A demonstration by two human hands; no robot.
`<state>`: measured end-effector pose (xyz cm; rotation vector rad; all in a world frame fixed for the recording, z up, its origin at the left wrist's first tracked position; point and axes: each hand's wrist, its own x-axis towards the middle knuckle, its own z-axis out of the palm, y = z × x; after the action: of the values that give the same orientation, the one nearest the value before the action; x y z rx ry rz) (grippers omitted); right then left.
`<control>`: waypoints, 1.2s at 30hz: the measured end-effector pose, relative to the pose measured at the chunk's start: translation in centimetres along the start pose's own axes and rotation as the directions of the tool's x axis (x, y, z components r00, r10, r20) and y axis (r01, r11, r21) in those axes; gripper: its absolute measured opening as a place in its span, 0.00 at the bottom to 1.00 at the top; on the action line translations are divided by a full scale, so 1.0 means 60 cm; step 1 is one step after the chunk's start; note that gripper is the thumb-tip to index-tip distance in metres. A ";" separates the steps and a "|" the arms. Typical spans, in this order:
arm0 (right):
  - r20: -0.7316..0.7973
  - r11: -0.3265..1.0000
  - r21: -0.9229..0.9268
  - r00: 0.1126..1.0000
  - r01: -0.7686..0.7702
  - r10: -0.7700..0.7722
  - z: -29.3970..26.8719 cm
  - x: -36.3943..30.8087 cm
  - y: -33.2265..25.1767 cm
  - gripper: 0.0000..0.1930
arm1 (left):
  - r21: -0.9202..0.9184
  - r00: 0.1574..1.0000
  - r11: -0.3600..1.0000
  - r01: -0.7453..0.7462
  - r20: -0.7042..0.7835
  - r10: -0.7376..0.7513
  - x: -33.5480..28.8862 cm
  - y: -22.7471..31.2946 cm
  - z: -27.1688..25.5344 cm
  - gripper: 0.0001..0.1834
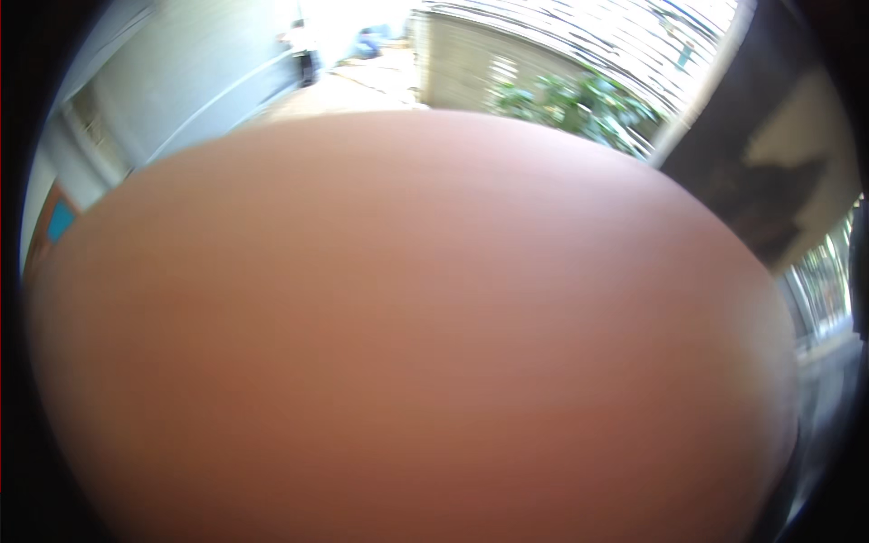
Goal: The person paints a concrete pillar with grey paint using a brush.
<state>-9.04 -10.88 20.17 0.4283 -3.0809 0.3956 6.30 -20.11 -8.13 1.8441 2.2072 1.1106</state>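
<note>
A large, blurred expanse of bare skin (416, 335) fills most of the head view, right up against the camera. It looks like a finger or another part of a hand. Whether it belongs to my left or my right hand I cannot tell. No fingertips, wrist or sleeve can be made out, and anything the hand might hold is hidden. Everything below and in front is covered by it.
A pale grey wall (195, 77) runs along the left, past a bright walkway (385, 77). Green leafy plants (584, 104) grow beside a beige wall (489, 59) under slatted screening. A dark, tilted panel (751, 136) stands at the right, near a railing (824, 281).
</note>
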 end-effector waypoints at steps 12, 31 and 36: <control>-0.211 0.964 0.096 0.942 -0.247 0.262 -0.014 -0.341 0.167 0.09 | -0.056 0.999 0.998 -0.024 -0.025 0.022 0.026 0.004 0.015 0.12; -0.963 -0.192 -0.154 0.104 -0.969 0.249 -0.214 -0.951 0.014 0.11 | -0.108 0.997 0.991 -0.082 -0.019 0.081 0.041 -0.075 0.055 0.15; -0.965 -0.499 -0.091 0.201 -0.862 -0.170 -0.259 -0.978 0.015 0.14 | -0.092 0.998 0.993 -0.067 -0.009 0.066 0.038 -0.068 0.050 0.15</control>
<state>46.74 9.53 32.64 -1.2846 -1.2387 -1.4978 3.68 -16.77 -11.70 1.8912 2.0736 1.2098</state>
